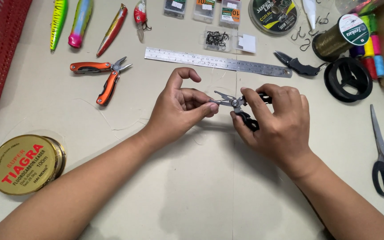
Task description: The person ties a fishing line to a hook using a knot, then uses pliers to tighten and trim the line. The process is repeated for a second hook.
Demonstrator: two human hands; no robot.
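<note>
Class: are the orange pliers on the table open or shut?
Open. The orange pliers lie with their handles spread in a V and the jaws parted.

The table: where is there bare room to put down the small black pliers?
Bare table lies between the two forearms, below the left hand and the right hand, which holds the black pliers. Another free patch lies between the orange pliers and the gold line spool. The top edge is crowded around the steel ruler.
</note>
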